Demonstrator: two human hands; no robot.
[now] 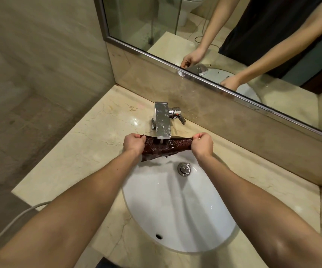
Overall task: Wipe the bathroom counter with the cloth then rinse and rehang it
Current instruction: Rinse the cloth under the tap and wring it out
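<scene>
The fingers (pixel 137 139) of the left hand (pixel 133 143) are curled tight around one end of the cloth (pixel 161 147), and the fingers of the right hand (pixel 202 143) are clenched on the other end, so the dark reddish-brown cloth is stretched between the two fists in the middle of the frame. Both bare forearms run in from the lower corners.

Below the arms, the white oval sink (pixel 175 209) fills the lower centre, with an overflow hole near its bottom edge and a chrome drain plug (pixel 184 169) towards its upper part. The cloth hangs over the upper rim of the sink, wet and glistening, its lower edge sagging towards the left.

Just above the cloth, the square chrome faucet (pixel 163 120) points its spout down at the cloth's middle, and a thin stream falls onto it. A lever handle (pixel 177 115) sticks out to the faucet's right.

The cream marble surface (pixel 90 144) surrounds the sink. A pale hose (pixel 11 223) runs along the lower left.

Across the upper right, a framed mirror (pixel 175 26) reflects the arms, both hands and dark clothing.
</scene>
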